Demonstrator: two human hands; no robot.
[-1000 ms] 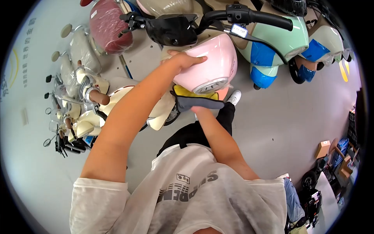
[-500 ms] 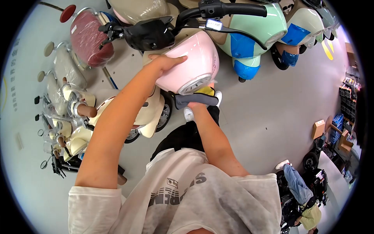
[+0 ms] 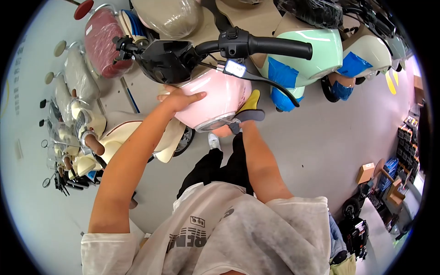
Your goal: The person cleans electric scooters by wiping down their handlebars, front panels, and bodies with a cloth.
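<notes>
A glossy pink scooter front cover [image 3: 215,94] faces me below the black handlebar [image 3: 279,47]. My left hand [image 3: 179,100] rests against its left side, thumb stretched across the pink surface and the other fingers apart near the edge. At the cover's lower right, my right hand [image 3: 246,126] holds a yellow and grey cloth [image 3: 250,101] close to the shell; the cloth and cover hide most of its fingers. The clear round headlight [image 3: 214,123] sits at the cover's lower end. A brake lever [image 3: 275,86] and a white label [image 3: 235,68] are above.
A mint-green scooter [image 3: 316,50] with blue film stands to the right, with a cream one [image 3: 366,50] beyond. Cream scooters [image 3: 169,142] line the left, near a plastic-wrapped red seat [image 3: 103,43]. Cardboard boxes [image 3: 365,173] and shelving are at far right.
The view has shifted, and the pink cover sits lower and further left. My right hand has moved with the cloth up along the cover's right side. My left hand stays on the cover.
</notes>
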